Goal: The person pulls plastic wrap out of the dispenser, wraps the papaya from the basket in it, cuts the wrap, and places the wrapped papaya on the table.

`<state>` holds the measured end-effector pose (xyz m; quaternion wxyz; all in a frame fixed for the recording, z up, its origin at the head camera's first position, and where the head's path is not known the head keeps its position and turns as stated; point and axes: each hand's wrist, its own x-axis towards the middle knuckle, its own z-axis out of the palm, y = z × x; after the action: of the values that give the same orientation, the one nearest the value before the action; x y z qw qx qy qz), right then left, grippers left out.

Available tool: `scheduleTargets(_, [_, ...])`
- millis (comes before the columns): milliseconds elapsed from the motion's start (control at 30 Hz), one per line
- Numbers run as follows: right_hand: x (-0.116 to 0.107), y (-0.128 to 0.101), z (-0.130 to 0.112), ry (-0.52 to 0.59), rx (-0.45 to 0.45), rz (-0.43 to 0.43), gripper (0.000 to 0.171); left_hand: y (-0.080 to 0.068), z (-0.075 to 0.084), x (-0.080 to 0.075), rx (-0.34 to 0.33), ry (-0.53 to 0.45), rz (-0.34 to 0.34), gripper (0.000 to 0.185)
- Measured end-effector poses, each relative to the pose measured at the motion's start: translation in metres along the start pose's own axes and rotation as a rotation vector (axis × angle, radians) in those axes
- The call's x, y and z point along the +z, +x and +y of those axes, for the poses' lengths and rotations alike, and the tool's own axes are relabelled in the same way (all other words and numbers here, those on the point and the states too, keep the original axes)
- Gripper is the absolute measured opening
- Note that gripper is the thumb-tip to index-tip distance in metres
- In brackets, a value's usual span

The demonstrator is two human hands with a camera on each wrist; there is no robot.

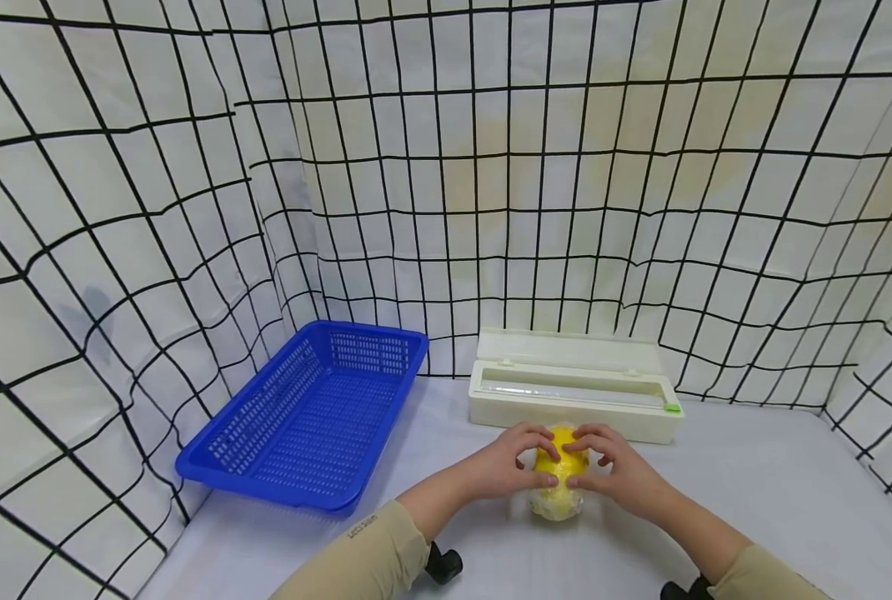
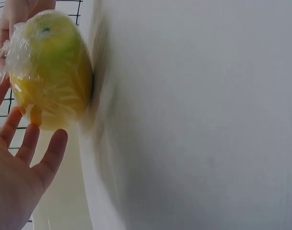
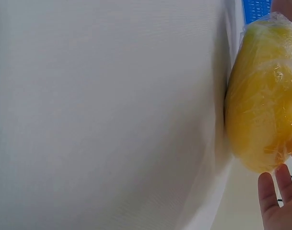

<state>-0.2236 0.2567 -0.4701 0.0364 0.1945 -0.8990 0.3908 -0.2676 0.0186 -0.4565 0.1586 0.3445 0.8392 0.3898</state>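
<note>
So both hands are on the same thing here. The left hand [image 1: 508,461] and the right hand [image 1: 613,468] sit close together, fingertips nearly meeting, cupped around a yellow fruit [image 1: 558,475] wrapped in clear cling film. Fingers are curled over the top and sides of it, so it's held from both sides. In the left wrist view the left hand's fingers [image 2: 26,148] look fairly spread right by the fruit [image 2: 50,67], and you can see a greenish patch near its stem end under the film. In the right wrist view only a few fingertips [image 3: 277,201] show at the lower edge, just beside the fruit [image 3: 263,96].

The fruit rests on the white surface [image 1: 754,492], roughly in the middle of the near part, with some bunched film at its near end.

Straight out at 12 o'clock from the hands, close behind the fruit, is a cream cling film dispenser [image 1: 573,392] with its lid up and a small green tab [image 1: 671,407] at its right end. At about 10 o'clock sits a blue plastic basket [image 1: 307,417], well apart from the fruit. A white cloth with a black grid [image 1: 491,167] hangs all around the back and sides.
</note>
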Motion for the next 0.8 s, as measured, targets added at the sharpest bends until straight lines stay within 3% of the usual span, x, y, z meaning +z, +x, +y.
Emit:
scheduleTargets(233, [0.0006,-0.0017,0.0032,0.013,-0.042,-0.009,0.037,0.0037,-0.0003,0.0068,-0.014,0.067,0.043,0.021])
scheduleTargets(467, [-0.0018,-0.0008,0.0023,0.018,-0.081,-0.017,0.036,0.0037,0.0039,0.0048,-0.046,0.063,0.049,0.02])
scheduleTargets(800, [-0.0057,-0.0014,-0.005,0.018,-0.029,-0.033,0.036,0.0009,0.0055,0.004,-0.026,0.044,0.05,0.017])
